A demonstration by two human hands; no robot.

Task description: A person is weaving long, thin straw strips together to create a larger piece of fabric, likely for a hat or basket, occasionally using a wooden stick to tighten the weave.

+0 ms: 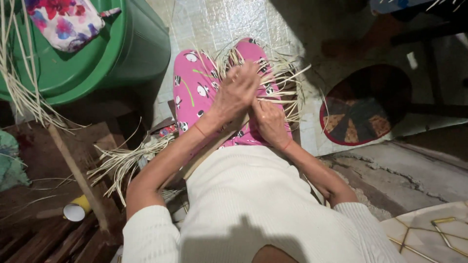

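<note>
Both hands, left hand and right hand, are closing their fingers on thin, pale straw strips fanning stiffly beyond them over pink patterned trousers; a smooth green barrel is standing well left.

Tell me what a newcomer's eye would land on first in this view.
First, the bright pink panda-print trousers at centre, where the left hand and right hand work pale straw strips fanned over the lap. Next, the big green tub at upper left, a flowered cloth draped on it. At right, a round patchwork mat lies on the floor.
</note>
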